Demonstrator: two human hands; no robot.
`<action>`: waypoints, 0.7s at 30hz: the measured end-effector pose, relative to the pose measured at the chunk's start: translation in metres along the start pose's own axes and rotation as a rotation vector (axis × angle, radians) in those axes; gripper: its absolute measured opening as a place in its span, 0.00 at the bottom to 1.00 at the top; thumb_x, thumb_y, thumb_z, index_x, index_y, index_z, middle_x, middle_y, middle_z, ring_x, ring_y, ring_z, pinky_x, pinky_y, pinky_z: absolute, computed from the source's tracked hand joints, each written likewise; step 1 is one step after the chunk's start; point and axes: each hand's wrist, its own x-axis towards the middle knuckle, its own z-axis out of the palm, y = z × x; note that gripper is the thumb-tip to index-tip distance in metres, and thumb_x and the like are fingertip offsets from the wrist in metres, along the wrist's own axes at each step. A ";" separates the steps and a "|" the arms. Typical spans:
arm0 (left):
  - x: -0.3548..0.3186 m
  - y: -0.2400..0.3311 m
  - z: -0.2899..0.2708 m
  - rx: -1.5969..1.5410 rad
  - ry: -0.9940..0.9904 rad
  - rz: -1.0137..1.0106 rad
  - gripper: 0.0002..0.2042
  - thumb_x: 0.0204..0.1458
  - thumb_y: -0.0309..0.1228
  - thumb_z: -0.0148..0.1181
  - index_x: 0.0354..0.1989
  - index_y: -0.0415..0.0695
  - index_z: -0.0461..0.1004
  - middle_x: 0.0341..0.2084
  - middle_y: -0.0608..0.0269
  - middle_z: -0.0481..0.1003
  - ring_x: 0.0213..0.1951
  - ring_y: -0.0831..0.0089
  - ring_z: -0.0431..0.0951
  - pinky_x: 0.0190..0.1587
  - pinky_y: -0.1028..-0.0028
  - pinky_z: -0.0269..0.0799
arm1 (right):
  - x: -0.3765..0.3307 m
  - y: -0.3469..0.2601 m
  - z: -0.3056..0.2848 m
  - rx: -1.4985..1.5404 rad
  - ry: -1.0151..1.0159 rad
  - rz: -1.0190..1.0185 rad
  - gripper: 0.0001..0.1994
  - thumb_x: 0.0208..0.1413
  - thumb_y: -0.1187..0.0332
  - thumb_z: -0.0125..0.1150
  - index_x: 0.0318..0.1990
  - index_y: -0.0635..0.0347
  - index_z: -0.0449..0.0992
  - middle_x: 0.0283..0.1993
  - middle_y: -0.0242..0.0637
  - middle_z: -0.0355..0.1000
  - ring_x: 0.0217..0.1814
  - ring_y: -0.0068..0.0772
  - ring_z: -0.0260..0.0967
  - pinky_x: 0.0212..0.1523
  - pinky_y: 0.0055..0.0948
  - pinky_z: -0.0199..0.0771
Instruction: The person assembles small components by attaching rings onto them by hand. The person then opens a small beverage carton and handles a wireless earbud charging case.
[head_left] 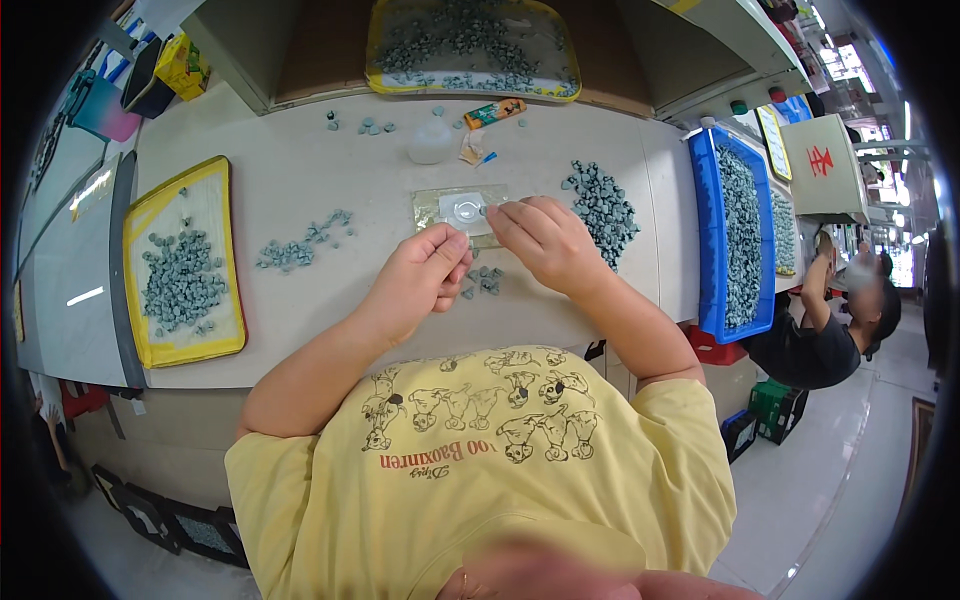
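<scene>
While both hands pinch small grey parts, the left hand (425,270) sits at eight o'clock of the clear plate (462,211), the right hand (540,240) at four.

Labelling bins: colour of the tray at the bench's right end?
Blue tray, head view.

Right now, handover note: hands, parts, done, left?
Left hand: fingers pinched together, seemingly on a small grey part, too small to confirm.
Right hand: fingertips at the clear plate on the table.
Parts: small cluster between the hands, loose row to the left, heap to the right, more in the yellow tray and blue bin.
Done: cannot tell which piles are finished.
Left: plenty of grey parts in every pile.
</scene>
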 end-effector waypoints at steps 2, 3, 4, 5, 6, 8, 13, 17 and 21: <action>-0.001 0.001 0.001 -0.003 0.009 -0.010 0.11 0.61 0.37 0.44 0.29 0.45 0.63 0.20 0.74 0.59 0.17 0.86 0.51 0.17 0.84 0.46 | 0.001 0.001 0.001 -0.011 0.004 -0.022 0.15 0.40 0.73 0.59 0.40 0.65 0.75 0.36 0.36 0.70 0.35 0.34 0.69 0.34 0.29 0.72; -0.001 0.001 0.002 -0.004 0.004 -0.011 0.12 0.61 0.38 0.44 0.28 0.45 0.62 0.19 0.74 0.58 0.17 0.86 0.51 0.17 0.84 0.46 | 0.002 0.001 0.001 -0.020 0.006 -0.038 0.16 0.39 0.73 0.58 0.40 0.65 0.75 0.36 0.36 0.70 0.35 0.34 0.69 0.34 0.29 0.72; -0.001 0.001 0.002 -0.006 -0.001 -0.012 0.13 0.61 0.38 0.44 0.26 0.45 0.61 0.19 0.74 0.58 0.17 0.86 0.51 0.17 0.83 0.46 | 0.002 0.001 0.001 -0.028 0.007 -0.055 0.17 0.38 0.73 0.57 0.40 0.66 0.74 0.36 0.37 0.69 0.35 0.33 0.69 0.34 0.29 0.72; -0.002 0.001 0.002 -0.008 0.000 -0.012 0.13 0.61 0.38 0.44 0.26 0.45 0.61 0.19 0.74 0.58 0.17 0.86 0.51 0.17 0.83 0.46 | 0.002 0.001 0.002 -0.026 0.006 -0.056 0.17 0.38 0.73 0.57 0.40 0.66 0.74 0.36 0.37 0.69 0.35 0.33 0.69 0.34 0.29 0.72; -0.002 0.001 0.002 -0.003 -0.005 -0.005 0.14 0.61 0.38 0.43 0.25 0.45 0.61 0.18 0.74 0.57 0.17 0.86 0.51 0.17 0.83 0.46 | 0.002 0.000 0.002 -0.034 0.003 -0.058 0.17 0.38 0.73 0.56 0.40 0.67 0.74 0.36 0.37 0.69 0.35 0.33 0.69 0.34 0.29 0.72; -0.002 0.001 0.001 0.000 -0.010 0.001 0.15 0.61 0.39 0.43 0.25 0.45 0.61 0.18 0.74 0.57 0.16 0.86 0.51 0.16 0.83 0.45 | 0.003 0.000 0.003 -0.040 -0.001 -0.060 0.17 0.37 0.73 0.56 0.40 0.67 0.74 0.37 0.37 0.69 0.35 0.33 0.69 0.34 0.29 0.72; -0.002 -0.002 -0.001 -0.002 -0.036 -0.007 0.15 0.61 0.39 0.43 0.24 0.44 0.60 0.17 0.74 0.57 0.16 0.86 0.50 0.16 0.83 0.44 | 0.005 -0.001 0.002 -0.059 0.008 -0.084 0.17 0.37 0.74 0.56 0.39 0.68 0.74 0.36 0.37 0.69 0.35 0.34 0.69 0.33 0.28 0.72; -0.004 0.004 0.003 -0.032 -0.023 -0.015 0.15 0.61 0.39 0.43 0.25 0.44 0.60 0.17 0.74 0.57 0.16 0.86 0.50 0.16 0.83 0.44 | 0.005 0.000 0.001 -0.055 0.007 -0.086 0.17 0.37 0.74 0.56 0.39 0.68 0.74 0.36 0.37 0.69 0.35 0.33 0.69 0.33 0.28 0.72; -0.005 0.004 0.002 -0.085 -0.051 -0.003 0.15 0.61 0.40 0.43 0.25 0.44 0.61 0.17 0.74 0.57 0.16 0.86 0.50 0.16 0.83 0.44 | 0.007 0.000 0.000 -0.055 0.004 -0.066 0.17 0.37 0.74 0.56 0.40 0.67 0.75 0.37 0.37 0.69 0.35 0.33 0.69 0.32 0.27 0.71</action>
